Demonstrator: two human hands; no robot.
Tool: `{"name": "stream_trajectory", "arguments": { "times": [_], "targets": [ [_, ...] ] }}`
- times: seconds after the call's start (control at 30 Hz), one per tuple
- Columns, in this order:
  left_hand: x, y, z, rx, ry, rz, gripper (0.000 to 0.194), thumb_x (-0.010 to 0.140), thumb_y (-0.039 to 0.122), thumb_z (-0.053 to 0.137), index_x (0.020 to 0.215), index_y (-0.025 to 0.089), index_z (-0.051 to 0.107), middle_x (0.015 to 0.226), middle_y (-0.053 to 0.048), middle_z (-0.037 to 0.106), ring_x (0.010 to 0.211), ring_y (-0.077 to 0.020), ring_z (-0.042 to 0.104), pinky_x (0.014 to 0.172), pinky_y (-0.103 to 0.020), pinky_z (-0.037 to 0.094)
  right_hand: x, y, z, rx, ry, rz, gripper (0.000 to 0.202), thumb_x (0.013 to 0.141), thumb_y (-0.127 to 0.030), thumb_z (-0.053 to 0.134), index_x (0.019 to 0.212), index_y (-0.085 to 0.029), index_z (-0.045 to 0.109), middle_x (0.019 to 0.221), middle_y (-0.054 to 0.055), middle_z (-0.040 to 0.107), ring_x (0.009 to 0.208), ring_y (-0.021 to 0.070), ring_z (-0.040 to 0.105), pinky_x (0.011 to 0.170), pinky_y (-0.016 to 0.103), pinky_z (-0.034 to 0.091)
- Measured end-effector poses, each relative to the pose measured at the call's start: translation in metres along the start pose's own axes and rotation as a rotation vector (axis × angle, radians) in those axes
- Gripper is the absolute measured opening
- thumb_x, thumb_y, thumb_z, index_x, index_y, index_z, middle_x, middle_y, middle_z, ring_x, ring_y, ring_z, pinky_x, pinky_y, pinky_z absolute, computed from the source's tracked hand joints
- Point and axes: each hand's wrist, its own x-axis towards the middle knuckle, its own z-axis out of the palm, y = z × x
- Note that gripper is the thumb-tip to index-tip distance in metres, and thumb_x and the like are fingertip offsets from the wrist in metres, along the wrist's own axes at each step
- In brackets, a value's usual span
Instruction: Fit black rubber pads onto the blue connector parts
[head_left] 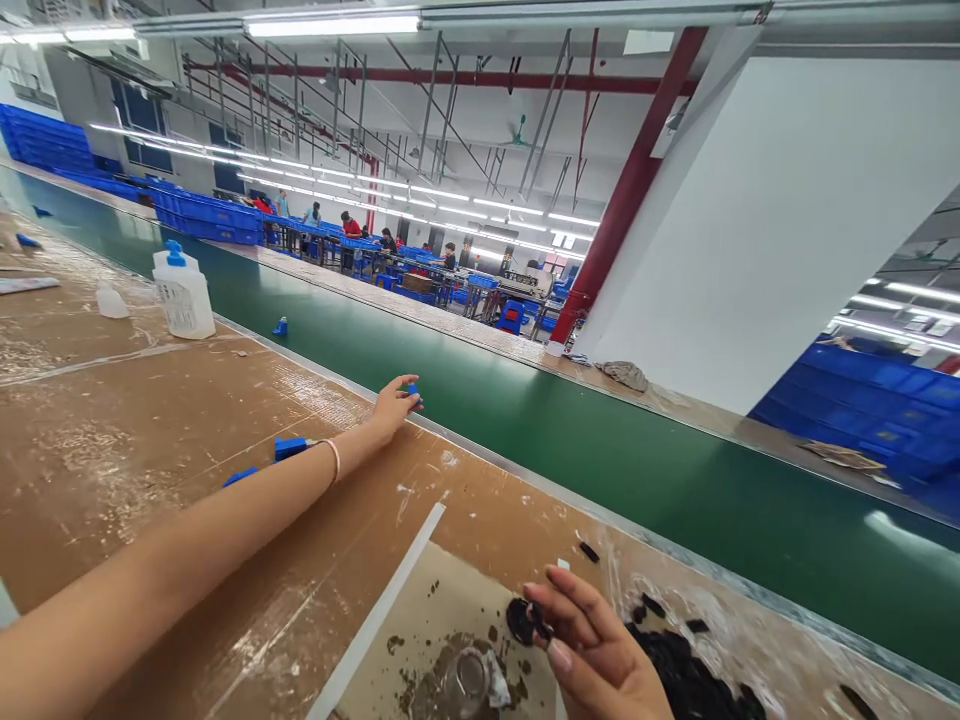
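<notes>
My left hand (394,408) reaches out to the near edge of the green conveyor belt (480,390), with its fingers closed on a small blue plastic piece (413,394). In the lower right, my right hand (600,650) pinches a small black part with a round end (520,620). Below that hand lies a stained sheet (420,610) with dark spots, where a clear round container (466,680) stands beside a crumpled white scrap. A heap of black pieces (682,670) is partly hidden behind my right hand. Near my left forearm rest two more blue pieces (289,448).
A white bottle with a blue cap (184,300) stands on the brown worktable (150,420) at left. Another blue piece (280,327) sits on the belt. Blue crates (206,212), a red sloping pipe (626,200) and people at distant benches are beyond.
</notes>
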Motion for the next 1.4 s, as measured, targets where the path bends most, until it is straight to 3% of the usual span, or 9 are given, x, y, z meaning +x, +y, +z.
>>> {"name": "stream_trajectory", "arguments": {
  "times": [0.1, 0.23, 0.3, 0.37, 0.57, 0.7, 0.97, 1.23, 1.4],
  "targets": [
    [-0.073, 0.014, 0.016, -0.21, -0.131, -0.09, 0.042, 0.09, 0.009, 0.048, 0.129, 0.019, 0.035, 0.087, -0.003, 0.064, 0.077, -0.0135, 0.065, 0.076, -0.029, 0.053, -0.004, -0.004, 0.009, 0.078, 0.032, 0.026, 0.046, 0.058, -0.036, 0.083, 0.101, -0.031, 0.068, 0.1, 0.002, 0.07, 0.095, 0.0145, 0.062, 0.082, 0.019, 0.046],
    [-0.18, 0.029, 0.026, -0.374, -0.385, -0.246, 0.025, 0.079, 0.016, 0.063, 0.101, 0.011, 0.051, 0.088, -0.011, 0.066, 0.079, -0.0203, 0.068, 0.077, -0.032, 0.052, -0.009, -0.005, 0.014, 0.093, 0.001, 0.034, 0.044, 0.06, -0.035, 0.082, 0.101, -0.032, 0.068, 0.101, 0.001, 0.069, 0.099, 0.0154, 0.061, 0.087, 0.021, 0.045],
    [-0.215, 0.036, 0.026, -0.514, -0.537, -0.338, 0.033, 0.072, 0.022, 0.074, 0.095, 0.012, 0.052, 0.087, -0.009, 0.065, 0.079, -0.0214, 0.068, 0.077, -0.031, 0.052, -0.011, -0.005, 0.014, 0.081, -0.006, 0.031, 0.044, 0.061, -0.035, 0.082, 0.102, -0.032, 0.067, 0.103, 0.002, 0.069, 0.1, 0.0163, 0.061, 0.087, 0.023, 0.046],
    [-0.233, 0.041, 0.026, -0.613, -0.633, -0.384, 0.041, 0.065, 0.024, 0.08, 0.095, 0.014, 0.053, 0.085, -0.005, 0.063, 0.077, -0.0206, 0.068, 0.074, -0.028, 0.051, -0.012, -0.005, 0.014, 0.054, 0.018, 0.012, 0.045, 0.061, -0.035, 0.082, 0.103, -0.031, 0.066, 0.104, 0.003, 0.068, 0.1, 0.0183, 0.061, 0.087, 0.027, 0.047],
    [-0.24, 0.046, 0.023, -0.694, -0.742, -0.434, 0.043, 0.063, 0.021, 0.083, 0.095, 0.015, 0.054, 0.088, -0.004, 0.064, 0.075, -0.0198, 0.069, 0.071, -0.026, 0.052, -0.016, -0.008, 0.021, 0.018, 0.094, -0.017, 0.046, 0.058, -0.033, 0.084, 0.101, -0.03, 0.067, 0.103, 0.003, 0.069, 0.092, 0.0158, 0.061, 0.081, 0.024, 0.048],
    [-0.245, 0.048, 0.023, -0.733, -0.73, -0.448, 0.042, 0.061, 0.016, 0.084, 0.094, 0.016, 0.057, 0.092, -0.002, 0.062, 0.074, -0.0149, 0.067, 0.067, -0.021, 0.053, -0.019, -0.009, 0.026, -0.05, 0.103, -0.034, 0.045, 0.059, -0.034, 0.083, 0.1, -0.03, 0.066, 0.102, 0.003, 0.069, 0.091, 0.0171, 0.059, 0.081, 0.028, 0.047],
    [-0.248, 0.048, 0.024, -0.769, -0.755, -0.451, 0.039, 0.063, 0.013, 0.083, 0.091, 0.015, 0.056, 0.09, -0.003, 0.061, 0.074, -0.0109, 0.063, 0.062, -0.017, 0.051, -0.022, -0.009, 0.032, -0.141, 0.082, -0.084, 0.038, 0.061, -0.037, 0.082, 0.096, -0.032, 0.067, 0.098, 0.0, 0.07, 0.092, 0.0151, 0.061, 0.083, 0.024, 0.043],
    [-0.25, 0.048, 0.023, -0.769, -0.749, -0.474, 0.033, 0.068, 0.015, 0.08, 0.089, 0.013, 0.054, 0.088, -0.004, 0.062, 0.076, -0.011, 0.062, 0.069, -0.019, 0.052, -0.02, -0.006, 0.029, -0.361, -0.019, -0.288, 0.015, 0.075, -0.029, 0.071, 0.09, -0.03, 0.071, 0.105, 0.003, 0.067, 0.1, 0.0192, 0.059, 0.088, 0.031, 0.048],
    [-0.249, 0.047, 0.022, -0.758, -0.731, -0.479, 0.033, 0.069, 0.017, 0.08, 0.089, 0.013, 0.055, 0.089, -0.005, 0.061, 0.078, -0.0126, 0.062, 0.073, -0.023, 0.053, -0.018, -0.004, 0.022, -0.639, -0.096, -0.485, 0.019, 0.082, -0.019, 0.063, 0.095, -0.032, 0.07, 0.108, 0.002, 0.067, 0.106, 0.0187, 0.054, 0.092, 0.035, 0.046]
  ]
}}
